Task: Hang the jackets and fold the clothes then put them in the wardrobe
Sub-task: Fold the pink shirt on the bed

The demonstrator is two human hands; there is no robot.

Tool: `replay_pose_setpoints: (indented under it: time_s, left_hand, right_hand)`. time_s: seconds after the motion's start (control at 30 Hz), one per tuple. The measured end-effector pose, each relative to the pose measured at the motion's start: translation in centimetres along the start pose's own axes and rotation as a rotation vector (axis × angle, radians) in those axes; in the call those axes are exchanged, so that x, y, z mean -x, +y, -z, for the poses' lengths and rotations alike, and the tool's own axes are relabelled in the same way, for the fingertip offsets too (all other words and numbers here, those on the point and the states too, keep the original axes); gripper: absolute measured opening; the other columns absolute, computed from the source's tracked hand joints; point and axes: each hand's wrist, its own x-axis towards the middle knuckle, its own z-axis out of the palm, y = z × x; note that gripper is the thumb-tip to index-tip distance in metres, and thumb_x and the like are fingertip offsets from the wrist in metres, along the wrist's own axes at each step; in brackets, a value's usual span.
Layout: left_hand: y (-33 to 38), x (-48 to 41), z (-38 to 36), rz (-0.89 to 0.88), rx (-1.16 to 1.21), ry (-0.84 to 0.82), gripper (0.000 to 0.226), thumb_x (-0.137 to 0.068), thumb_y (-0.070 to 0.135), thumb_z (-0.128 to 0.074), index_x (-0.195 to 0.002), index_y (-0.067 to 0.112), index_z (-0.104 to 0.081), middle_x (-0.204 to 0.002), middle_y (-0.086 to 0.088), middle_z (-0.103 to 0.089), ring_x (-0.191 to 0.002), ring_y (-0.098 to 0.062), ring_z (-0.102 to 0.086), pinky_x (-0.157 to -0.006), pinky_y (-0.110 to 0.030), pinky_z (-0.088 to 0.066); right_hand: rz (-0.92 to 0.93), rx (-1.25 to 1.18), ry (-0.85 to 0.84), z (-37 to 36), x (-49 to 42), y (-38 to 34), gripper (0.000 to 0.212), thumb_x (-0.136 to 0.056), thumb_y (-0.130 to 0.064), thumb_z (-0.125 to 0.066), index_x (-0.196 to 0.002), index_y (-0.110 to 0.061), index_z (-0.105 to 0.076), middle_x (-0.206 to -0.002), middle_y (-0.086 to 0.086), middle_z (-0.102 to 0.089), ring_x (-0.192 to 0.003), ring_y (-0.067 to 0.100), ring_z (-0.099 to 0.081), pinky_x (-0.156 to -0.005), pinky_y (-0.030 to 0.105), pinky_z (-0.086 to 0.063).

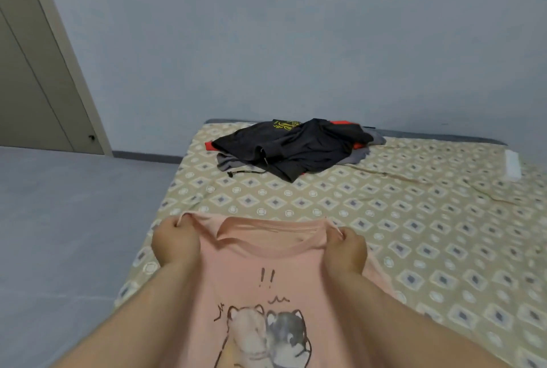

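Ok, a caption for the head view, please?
The left hand and right hand hold a pink shirt by the bed.

A pink T-shirt [260, 261], printed with two cartoon animals and two exclamation marks, is held spread with its front facing up. Each shoulder is bunched in the fingers of the left hand [174, 242] and the right hand [346, 249], with the round collar slack between them. Well beyond the fingertips lies a heap of clothes [296, 148] — a black garment [310, 142] with drawcord and yellow print on top, red and grey pieces beneath.

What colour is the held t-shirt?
Pink t-shirt with a cartoon dog print; head view.
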Motion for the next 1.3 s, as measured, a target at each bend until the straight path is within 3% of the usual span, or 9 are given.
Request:
replay_pose_setpoints:
  time_s: [0.13, 0.27, 0.33, 0.53, 0.63, 0.7, 0.93, 1.1, 1.3]
  left_hand:
    - [3.7, -4.1, -3.7, -0.212, -0.005, -0.045, 0.023, -0.098, 0.015, -0.048, -0.085, 0.003, -0.063, -0.077, -0.007, -0.059, -0.083, -0.032, -0.054, -0.06, -0.036, -0.034]
    - [5.1, -4.7, -5.5, -0.382, -0.131, -0.421, 0.061, -0.102, 0.021, -0.047, -0.157, 0.026, -0.019, -0.154, -0.007, -0.037, -0.143, -0.025, -0.034, -0.114, -0.033, -0.029]
    - [3.4, -3.2, -5.6, -0.554, -0.349, -0.545, 0.057, -0.102, 0.027, -0.046, -0.152, 0.034, -0.022, -0.159, -0.009, -0.025, -0.148, -0.028, -0.022, -0.12, -0.04, -0.022]
    - [-4.9, 2.3, -3.8, -0.66, -0.991, -0.664, 0.064, -0.101, 0.052, -0.022, -0.158, 0.024, -0.013, -0.166, -0.009, 0.002, -0.153, -0.025, 0.005, -0.122, -0.045, 0.002]
    - [-7.8, 4.2, -1.1, -0.728, -1.13, -0.636, 0.072, -0.097, 0.058, -0.006, -0.159, 0.023, -0.006, -0.167, -0.009, 0.003, -0.153, -0.024, 0.005, -0.122, -0.041, 0.006]
    - [-9.0, 5.2, 0.4, -0.72, -1.128, -0.614, 0.087, -0.082, 0.061, 0.014, -0.159, 0.025, -0.005, -0.167, -0.006, 0.003, -0.153, -0.024, 0.006, -0.122, -0.039, 0.008]
    - [-9.9, 4.1, 1.6, -0.621, -1.098, -0.574, 0.072, -0.097, 0.063, -0.013, -0.159, 0.027, 0.0, -0.166, 0.002, 0.008, -0.153, -0.016, 0.009, -0.122, -0.045, 0.004]
    - [-11.9, 4.3, 0.9, -0.63, -1.164, -0.522, 0.075, -0.091, 0.059, 0.009, -0.157, 0.023, 0.012, -0.158, 0.004, 0.026, -0.151, -0.017, 0.017, -0.12, -0.046, 0.007]
    - [-12.2, 4.2, 0.6, -0.628, -1.211, -0.505, 0.094, -0.07, 0.058, 0.03, -0.155, 0.021, 0.015, -0.164, -0.001, 0.017, -0.151, -0.017, 0.017, -0.118, -0.046, 0.009]
  right_hand:
    - [0.058, -0.05, 0.048, -2.9, -5.9, -2.7, 0.023, -0.096, -0.024, -0.058, -0.088, -0.006, -0.068, -0.091, 0.015, -0.065, -0.092, 0.034, -0.059, -0.08, 0.034, -0.042]
    - [0.17, -0.019, -0.198, -3.6, -9.3, -5.0, 0.054, -0.098, -0.025, -0.057, -0.149, -0.014, -0.042, -0.155, 0.016, -0.035, -0.142, 0.03, -0.035, -0.109, 0.034, -0.032]
    - [0.18, 0.088, -0.378, -3.2, -9.2, -4.1, 0.071, -0.098, -0.023, -0.056, -0.159, -0.018, -0.019, -0.165, 0.011, -0.011, -0.151, 0.026, -0.016, -0.118, 0.037, -0.02]
    - [0.255, 0.457, -0.162, 3.5, -5.5, 6.0, 0.029, -0.096, -0.016, -0.055, -0.121, -0.007, -0.063, -0.127, 0.014, -0.059, -0.119, 0.032, -0.054, -0.105, 0.037, -0.04]
    - [0.098, 0.509, -0.063, 7.9, -3.8, 9.7, 0.019, -0.091, -0.023, -0.059, -0.079, -0.01, -0.056, -0.086, 0.015, -0.064, -0.079, 0.033, -0.06, -0.079, 0.045, -0.053]
    - [-0.069, 0.373, -0.067, 9.0, -3.1, 10.1, 0.025, -0.09, -0.032, -0.06, -0.082, -0.01, -0.053, -0.081, 0.015, -0.065, -0.069, 0.031, -0.063, -0.07, 0.046, -0.057]
    - [-0.527, 0.634, -0.09, 7.8, -2.9, 8.4, 0.042, -0.067, -0.03, -0.06, -0.105, -0.011, -0.06, -0.119, 0.016, -0.047, -0.109, 0.034, -0.046, -0.087, 0.038, -0.048]
    - [-0.313, 0.333, -0.015, 9.3, -4.7, 10.5, 0.014, -0.091, -0.022, -0.055, -0.094, -0.009, -0.053, -0.094, 0.012, -0.064, -0.071, 0.028, -0.061, -0.069, 0.035, -0.053]
    - [-0.312, 0.084, 0.352, 13.2, -9.6, 9.3, 0.031, -0.097, -0.018, -0.059, -0.124, -0.003, -0.054, -0.128, 0.024, -0.058, -0.114, 0.043, -0.055, -0.099, 0.046, -0.044]
